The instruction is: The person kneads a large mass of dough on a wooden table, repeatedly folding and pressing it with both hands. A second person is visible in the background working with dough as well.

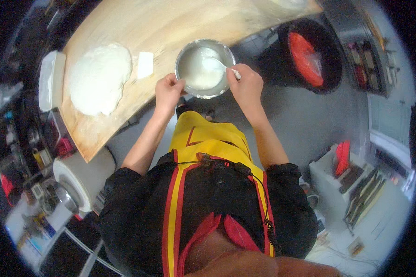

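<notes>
A round metal bowl (205, 93) containing a pale, creamy mixture (201, 74) is held out in front of me, beyond the curved edge of a wooden table. My left hand (170, 90) grips its rim at the lower left. In my right hand (246, 81), at the right rim, is the handle of a white spoon (215, 64), whose bowl end is over the mixture. On the table to the left lies a large flat mass of white dough (100, 79). Between the dough and the metal bowl is a white rectangular scraper-like piece (145, 65).
The floured wooden table (159, 24) spans the upper left, with a white plastic tub (52, 81) at its left edge. A black bin (327, 59) with red material inside stands right. A white cylindrical container (86, 176) is at lower left; a grey box (327, 176) stands lower right.
</notes>
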Tool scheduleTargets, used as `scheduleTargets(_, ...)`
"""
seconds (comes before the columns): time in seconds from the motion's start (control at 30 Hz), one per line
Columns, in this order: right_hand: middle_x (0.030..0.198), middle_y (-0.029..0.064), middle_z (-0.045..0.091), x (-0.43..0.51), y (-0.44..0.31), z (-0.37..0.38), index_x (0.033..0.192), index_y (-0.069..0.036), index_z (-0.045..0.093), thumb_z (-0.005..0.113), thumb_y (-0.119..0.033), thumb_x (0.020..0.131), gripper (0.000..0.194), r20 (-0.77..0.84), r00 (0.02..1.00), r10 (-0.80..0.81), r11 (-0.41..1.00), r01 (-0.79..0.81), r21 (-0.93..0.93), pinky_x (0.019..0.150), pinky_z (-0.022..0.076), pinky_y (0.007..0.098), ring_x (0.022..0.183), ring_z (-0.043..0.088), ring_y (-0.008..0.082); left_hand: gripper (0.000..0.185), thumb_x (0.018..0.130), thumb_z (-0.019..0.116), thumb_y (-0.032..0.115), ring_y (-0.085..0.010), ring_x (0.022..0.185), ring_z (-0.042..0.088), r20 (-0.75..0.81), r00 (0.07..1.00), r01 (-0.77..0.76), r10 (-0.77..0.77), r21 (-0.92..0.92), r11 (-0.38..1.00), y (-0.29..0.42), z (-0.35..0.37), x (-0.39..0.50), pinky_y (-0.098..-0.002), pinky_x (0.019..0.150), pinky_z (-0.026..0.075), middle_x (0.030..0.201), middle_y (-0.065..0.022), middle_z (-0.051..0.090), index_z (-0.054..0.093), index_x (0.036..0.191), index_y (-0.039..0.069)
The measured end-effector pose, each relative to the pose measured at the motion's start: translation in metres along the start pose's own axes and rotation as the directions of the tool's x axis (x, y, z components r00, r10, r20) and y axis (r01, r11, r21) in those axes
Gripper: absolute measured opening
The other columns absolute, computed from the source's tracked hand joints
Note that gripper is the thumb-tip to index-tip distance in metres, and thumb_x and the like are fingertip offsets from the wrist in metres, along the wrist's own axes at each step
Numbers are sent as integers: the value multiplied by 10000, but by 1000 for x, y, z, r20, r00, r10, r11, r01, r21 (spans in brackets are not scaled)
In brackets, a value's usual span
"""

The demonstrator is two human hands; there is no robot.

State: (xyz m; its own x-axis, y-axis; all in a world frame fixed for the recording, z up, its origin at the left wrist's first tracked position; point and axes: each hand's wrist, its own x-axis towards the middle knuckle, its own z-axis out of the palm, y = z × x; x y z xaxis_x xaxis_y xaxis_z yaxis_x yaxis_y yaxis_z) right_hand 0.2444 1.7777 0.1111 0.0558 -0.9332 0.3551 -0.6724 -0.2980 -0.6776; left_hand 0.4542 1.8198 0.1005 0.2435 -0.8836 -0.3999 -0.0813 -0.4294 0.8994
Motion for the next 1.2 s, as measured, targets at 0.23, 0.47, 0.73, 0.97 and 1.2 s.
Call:
scheduleTargets(0.23, 719, 166, 632, 24, -36, 64, 787, -50, 664, 627, -242, 762, 197, 171, 985, 16, 1000, -12, -26, 610, 481, 400, 679, 618, 340, 96, 812, 580, 84, -88, 585, 529, -125, 992, 15, -16, -14, 1000, -7, -60, 17, -238, 549, 465, 661, -9, 563, 570, 740, 21)
scheduleTargets(0.47, 687, 185, 625, 30, -81, 124, 837, -37, 681, 625, -259, 773, 238, 243, 969, 47, 997, -30, -70, 610, 481, 392, 667, 623, 339, 223, 780, 586, 20, -101, 550, 533, -178, 984, -23, 1, -125, 992, -15, -131, 30, -253, 532, 493, 584, -13, 506, 461, 596, 34)
scheduleTargets(0.73, 740, 188, 638, 33, -132, 187, 845, -71, 682, 626, -288, 765, 238, 317, 936, 155, 988, -140, -70, 642, 494, 419, 708, 628, 353, 270, 770, 584, 5, -88, 530, 514, -199, 980, -40, 16, -117, 992, -27, -216, 49, -244, 507, 489, 549, -10, 482, 425, 553, 33)
scheduleTargets(0.97, 719, 188, 637, 44, -161, 241, 836, -63, 682, 629, -280, 773, 232, 321, 938, 132, 986, -158, 55, 620, 490, 402, 688, 633, 340, 262, 761, 586, 4, -85, 530, 514, -191, 981, -45, 32, -66, 997, -32, -280, 76, -242, 506, 485, 545, -17, 488, 429, 553, 30)
scheduleTargets(1.2, 653, 168, 625, 54, -182, 288, 821, 0, 673, 629, -201, 780, 210, 303, 950, 73, 997, -78, 3, 574, 464, 338, 610, 627, 269, 263, 760, 585, 1, -84, 533, 512, -197, 977, -82, 80, -2, 997, -35, -322, 98, -255, 520, 495, 548, -15, 479, 417, 558, 21)
